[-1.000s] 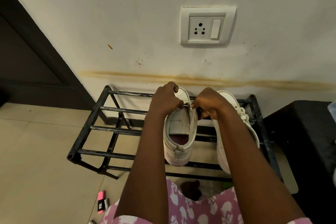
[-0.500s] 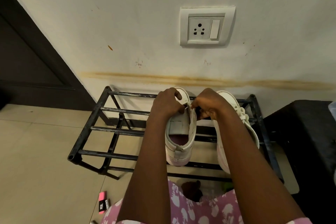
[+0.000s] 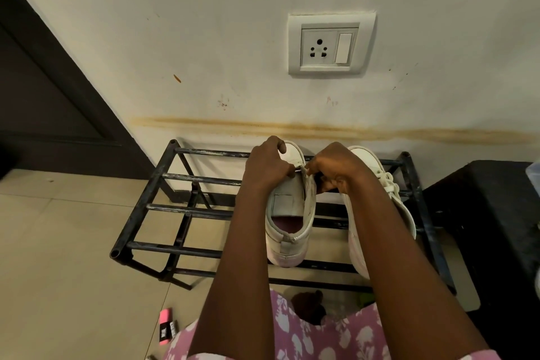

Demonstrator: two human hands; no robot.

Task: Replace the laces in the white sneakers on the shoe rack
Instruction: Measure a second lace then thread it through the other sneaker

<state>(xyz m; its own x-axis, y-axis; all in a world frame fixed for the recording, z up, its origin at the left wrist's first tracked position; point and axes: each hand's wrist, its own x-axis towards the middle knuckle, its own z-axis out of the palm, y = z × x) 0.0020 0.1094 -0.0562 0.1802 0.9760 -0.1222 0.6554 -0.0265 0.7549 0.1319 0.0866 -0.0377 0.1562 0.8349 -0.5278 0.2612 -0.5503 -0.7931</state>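
Observation:
Two white sneakers stand on a black metal shoe rack (image 3: pixel 157 207) against the wall. The left sneaker (image 3: pixel 287 231) has its heel toward me and its tongue showing. My left hand (image 3: pixel 267 165) grips its upper left side, fingers closed near the eyelets. My right hand (image 3: pixel 336 168) pinches a short stretch of white lace (image 3: pixel 301 170) at the sneaker's right eyelets. The right sneaker (image 3: pixel 385 184) is laced and is partly hidden behind my right forearm.
A wall socket (image 3: pixel 330 44) sits above the rack. A dark door (image 3: pixel 43 102) is on the left, a black block (image 3: pixel 496 213) on the right. A pink and black small item (image 3: pixel 166 326) lies on the tiled floor near my floral skirt.
Both hands have dipped a little and then risen slightly on the left sneaker, staying at the eyelets. The sneakers and rack have stayed put.

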